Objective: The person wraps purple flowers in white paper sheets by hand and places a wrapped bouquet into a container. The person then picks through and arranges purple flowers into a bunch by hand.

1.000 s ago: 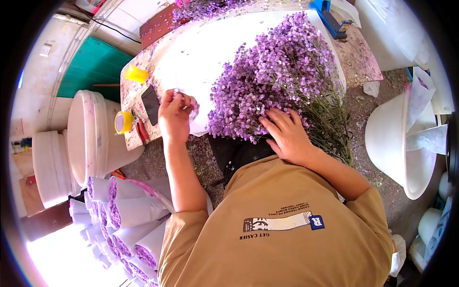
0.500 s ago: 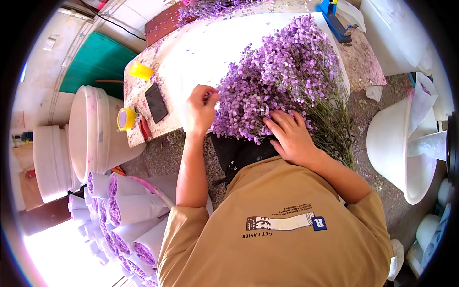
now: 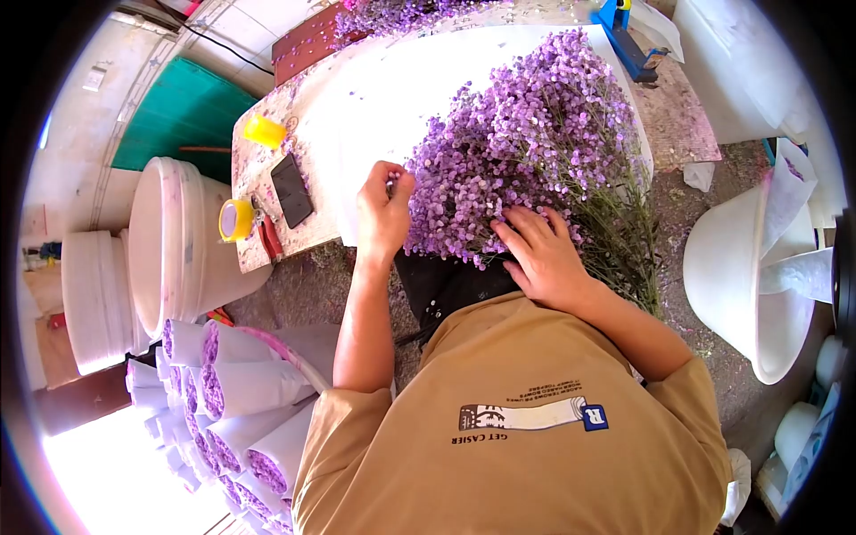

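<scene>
A large bunch of small purple flowers (image 3: 526, 125) lies on white paper (image 3: 357, 116), its thin green stems (image 3: 624, 241) pointing down to the right over the table's near edge. My right hand (image 3: 539, 254) rests on the lower part of the bunch, fingers spread, palm down. Beside the left edge of the blossoms, my left hand (image 3: 383, 209) is raised with its fingers curled together. Something small and dark shows between those fingers, too small to name.
On the table (image 3: 259, 196) lie a phone (image 3: 292, 191), red-handled pliers (image 3: 269, 239), a yellow tape roll (image 3: 235, 220) and a yellow object (image 3: 264, 132). A blue tool (image 3: 629, 45) stands at the back right. Wrapped bouquets (image 3: 250, 388) are stacked lower left; a white tub (image 3: 736, 276) is right.
My left hand has moved right, up to the edge of the blossoms, and its fingers have closed. My right hand has stayed on the bunch. The view has shifted slightly.
</scene>
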A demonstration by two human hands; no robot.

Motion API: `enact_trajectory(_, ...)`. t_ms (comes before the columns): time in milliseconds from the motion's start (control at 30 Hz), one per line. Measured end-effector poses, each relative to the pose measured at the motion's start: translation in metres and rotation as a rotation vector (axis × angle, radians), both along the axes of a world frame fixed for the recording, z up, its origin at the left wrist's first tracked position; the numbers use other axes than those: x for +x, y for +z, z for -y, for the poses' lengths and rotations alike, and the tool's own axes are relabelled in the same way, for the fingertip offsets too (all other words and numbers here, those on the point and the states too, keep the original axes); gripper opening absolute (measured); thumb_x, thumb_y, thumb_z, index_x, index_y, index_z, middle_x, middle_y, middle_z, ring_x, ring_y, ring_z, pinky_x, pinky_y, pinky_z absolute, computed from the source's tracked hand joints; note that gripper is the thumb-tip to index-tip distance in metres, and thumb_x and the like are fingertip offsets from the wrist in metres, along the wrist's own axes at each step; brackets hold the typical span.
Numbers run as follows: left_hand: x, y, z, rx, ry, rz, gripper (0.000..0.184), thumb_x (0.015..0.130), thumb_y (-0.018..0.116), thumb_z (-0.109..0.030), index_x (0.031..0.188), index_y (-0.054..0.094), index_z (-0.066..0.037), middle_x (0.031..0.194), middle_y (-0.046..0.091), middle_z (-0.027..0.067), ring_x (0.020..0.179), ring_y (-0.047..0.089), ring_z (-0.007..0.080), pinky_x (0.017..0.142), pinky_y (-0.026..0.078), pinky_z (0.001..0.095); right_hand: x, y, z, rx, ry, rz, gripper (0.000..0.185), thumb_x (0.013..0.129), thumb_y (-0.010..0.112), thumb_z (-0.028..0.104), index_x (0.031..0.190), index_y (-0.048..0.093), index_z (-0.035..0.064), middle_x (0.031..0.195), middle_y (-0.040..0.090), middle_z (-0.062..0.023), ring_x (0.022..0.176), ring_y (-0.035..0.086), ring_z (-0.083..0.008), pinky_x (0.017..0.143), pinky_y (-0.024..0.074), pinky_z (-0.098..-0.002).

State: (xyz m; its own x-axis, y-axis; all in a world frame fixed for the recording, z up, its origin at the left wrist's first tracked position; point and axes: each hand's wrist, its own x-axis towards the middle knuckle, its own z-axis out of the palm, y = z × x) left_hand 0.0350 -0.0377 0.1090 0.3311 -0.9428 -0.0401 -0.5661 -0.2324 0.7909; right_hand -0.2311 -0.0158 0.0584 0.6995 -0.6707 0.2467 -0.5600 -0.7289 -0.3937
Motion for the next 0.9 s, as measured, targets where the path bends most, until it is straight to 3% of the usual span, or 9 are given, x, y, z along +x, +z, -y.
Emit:
enact_trajectory(67,-0.002,0.001,0.011,-0.191,-0.027,-0.077,0.012,0.095,0.06,-0.004,0.104,0.067,0.0,0.082,0.069,0.0117,0.074,0.064,0.0176,0.069,0.051,0.0311,0.0,0.001,0.0,0.005,0.002,-0.001,0.069,0.078,0.078,0.017,0.141,0.05,0.007,0.14,0.052,-0.0165,0.134,0.047,-0.0342,0.111,0.0315,-0.0551)
enact_trajectory(133,0.001,-0.012,0.023,-0.267,-0.103,0.078,0.013,0.093,0.061,-0.003,0.102,0.07,-0.003,0.092,0.07,0.0144,0.08,0.068,0.0268,0.072,0.053,0.0375,0.001,0.001,0.001,0.007,0.011,0.001,0.069,0.078,0.077,0.017,0.141,0.049,0.0068,0.14,0.052,-0.0165,0.134,0.047,-0.0341,0.11,0.0316,-0.0549)
enact_trajectory(233,-0.004,-0.009,0.029,-0.206,-0.143,0.313,0.013,0.091,0.068,-0.009,0.102,0.07,-0.002,0.094,0.07,0.0141,0.082,0.068,0.0247,0.076,0.052,0.035,0.001,0.003,0.001,-0.003,0.01,-0.006,0.064,0.081,0.076,0.018,0.139,0.051,0.0058,0.14,0.052,-0.0168,0.134,0.047,-0.0334,0.11,0.0322,-0.0563)
enact_trajectory(300,-0.006,-0.012,0.032,-0.131,-0.146,0.389,0.01,0.089,0.069,-0.01,0.095,0.069,-0.002,0.093,0.067,0.0149,0.081,0.067,0.0331,0.074,0.052,0.0434,0.001,0.005,0.001,0.016,0.004,-0.01,0.065,0.081,0.076,0.018,0.139,0.051,0.0058,0.14,0.052,-0.017,0.134,0.047,-0.0334,0.11,0.0321,-0.0564)
enact_trajectory(533,0.016,-0.014,0.056,-0.214,0.096,0.091,0.008,0.092,0.066,-0.007,0.096,0.069,-0.001,0.099,0.071,0.0171,0.087,0.07,0.0315,0.077,0.054,0.0399,0.002,0.003,0.001,0.011,0.009,-0.03,0.065,0.082,0.075,0.019,0.14,0.051,0.0058,0.14,0.052,-0.0173,0.134,0.047,-0.0337,0.11,0.0319,-0.0568)
enact_trajectory(600,0.015,-0.007,0.063,-0.27,-0.129,0.085,0.015,0.093,0.066,-0.01,0.106,0.073,-0.003,0.096,0.07,0.0165,0.086,0.067,0.0236,0.077,0.053,0.0345,0.003,0.003,0.001,0.008,0.003,-0.042,0.065,0.082,0.075,0.02,0.14,0.05,0.0061,0.14,0.052,-0.0172,0.134,0.047,-0.0338,0.11,0.0318,-0.0569)
enact_trajectory(633,0.015,-0.008,0.069,-0.203,-0.173,0.169,0.017,0.09,0.069,-0.015,0.103,0.076,-0.005,0.102,0.071,0.0174,0.093,0.07,0.0347,0.083,0.054,0.0401,0.003,0.004,0.001,0.005,0.006,-0.042,0.065,0.082,0.075,0.02,0.14,0.05,0.0061,0.14,0.052,-0.0172,0.134,0.047,-0.0338,0.11,0.0318,-0.0569)
enact_trajectory(800,0.015,-0.012,0.085,0.032,-0.33,0.351,0.019,0.088,0.072,-0.019,0.1,0.075,-0.004,0.099,0.072,0.018,0.09,0.07,0.0345,0.08,0.054,0.0411,0.001,0.004,0.001,0.016,0.006,-0.047,0.068,0.082,0.075,0.02,0.142,0.048,0.0064,0.141,0.051,-0.0169,0.135,0.046,-0.0337,0.111,0.0309,-0.055)
enact_trajectory(900,0.021,-0.015,0.087,-0.082,-0.05,0.163,0.019,0.091,0.068,-0.016,0.103,0.073,-0.002,0.086,0.072,0.0173,0.078,0.069,0.032,0.073,0.053,0.0403,0.001,0.004,0.001,0.013,0.002,-0.051,0.066,0.082,0.075,0.021,0.141,0.049,0.0064,0.141,0.051,-0.0168,0.135,0.046,-0.0333,0.111,0.0309,-0.0558)
